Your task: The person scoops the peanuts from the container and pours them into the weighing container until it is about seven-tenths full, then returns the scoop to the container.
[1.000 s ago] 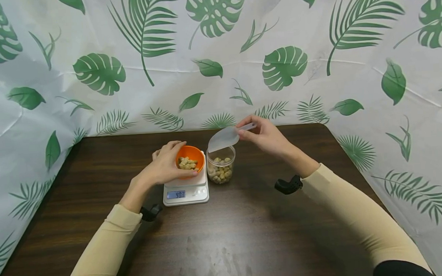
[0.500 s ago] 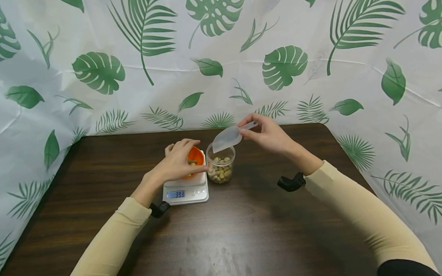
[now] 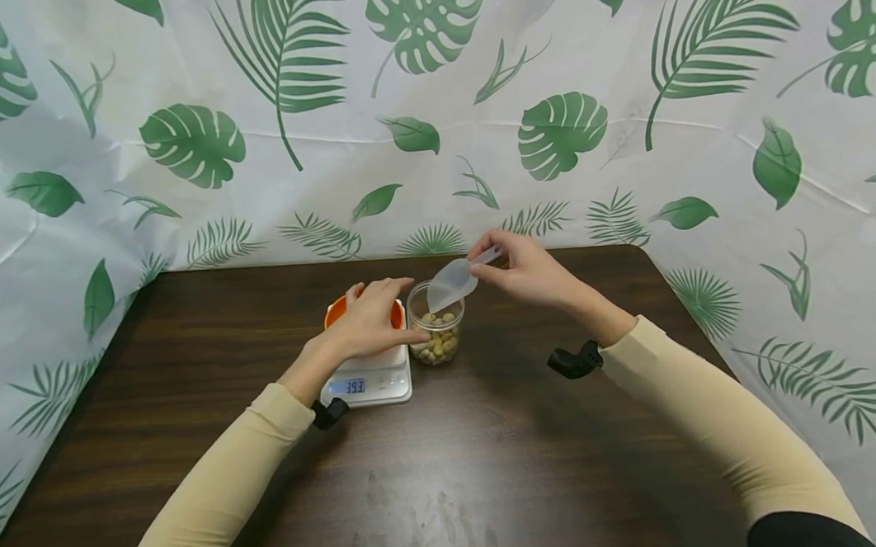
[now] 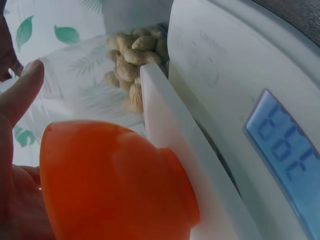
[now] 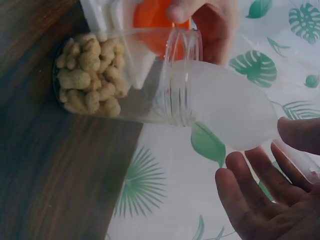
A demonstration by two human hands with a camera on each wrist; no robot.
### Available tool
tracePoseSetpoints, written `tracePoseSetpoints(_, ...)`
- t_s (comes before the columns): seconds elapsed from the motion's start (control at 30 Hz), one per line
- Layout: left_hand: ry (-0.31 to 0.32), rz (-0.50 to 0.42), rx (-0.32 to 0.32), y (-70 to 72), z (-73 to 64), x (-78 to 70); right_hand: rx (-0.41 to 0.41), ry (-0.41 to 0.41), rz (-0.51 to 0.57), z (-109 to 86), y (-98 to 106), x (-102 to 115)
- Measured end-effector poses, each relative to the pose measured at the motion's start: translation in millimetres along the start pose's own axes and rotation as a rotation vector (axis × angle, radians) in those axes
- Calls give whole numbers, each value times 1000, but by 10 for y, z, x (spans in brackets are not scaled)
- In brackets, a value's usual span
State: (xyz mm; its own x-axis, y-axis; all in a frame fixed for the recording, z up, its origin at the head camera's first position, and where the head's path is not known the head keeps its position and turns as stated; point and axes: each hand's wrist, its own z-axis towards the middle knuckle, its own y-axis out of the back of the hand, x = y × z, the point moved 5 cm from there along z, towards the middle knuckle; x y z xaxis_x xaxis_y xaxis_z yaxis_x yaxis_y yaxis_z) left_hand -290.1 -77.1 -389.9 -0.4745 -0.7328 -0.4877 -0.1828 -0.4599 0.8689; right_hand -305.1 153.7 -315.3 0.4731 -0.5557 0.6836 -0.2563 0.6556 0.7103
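Observation:
My left hand [image 3: 369, 322] reaches across the orange bowl [image 3: 334, 310], its thumb and fingers spread toward the rim of a clear jar [image 3: 414, 301]. The bowl sits on a white digital kitchen scale [image 3: 386, 390] whose display reads 39.3; my left hand hides the bowl's contents. Peanuts in their shells [image 5: 90, 70] fill the lower part of the jar. My right hand [image 3: 527, 270] pinches the handle of a translucent white scoop [image 3: 449, 283] between thumb and fingers. The scoop's tip dips at the jar's mouth.
Everything stands on a dark brown wooden table [image 3: 492, 461], with the jar close against the scale's right side. Behind the table hangs a white cloth [image 3: 474, 115] printed with green leaves. A dark wrist camera [image 3: 575, 360] hangs under my right wrist.
My left hand has let go of the bowl and moved right to the jar, and the bowl stands further left. The display went from about 40 to 39.3. The scoop has tipped lower.

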Motion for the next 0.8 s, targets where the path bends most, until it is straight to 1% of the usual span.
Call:
tracePoseSetpoints(0.13,0,-14,9,-21,33,-29,26,18,-35,9,-29,58)
tracePoseSetpoints(0.3,-8,-30,18,-38,57,-54,57,44,-105,22,-80,119)
tracePoseSetpoints(0.5,-10,-42,31,-35,77,-76,73,108,-175,52,-138,200)
tracePoseSetpoints(0.73,-13,-46,37,-37,95,-93,105,181,-284,91,-217,285)
tracePoseSetpoints(0.8,-14,-46,37,-39,97,-95,117,187,-316,108,-238,319)
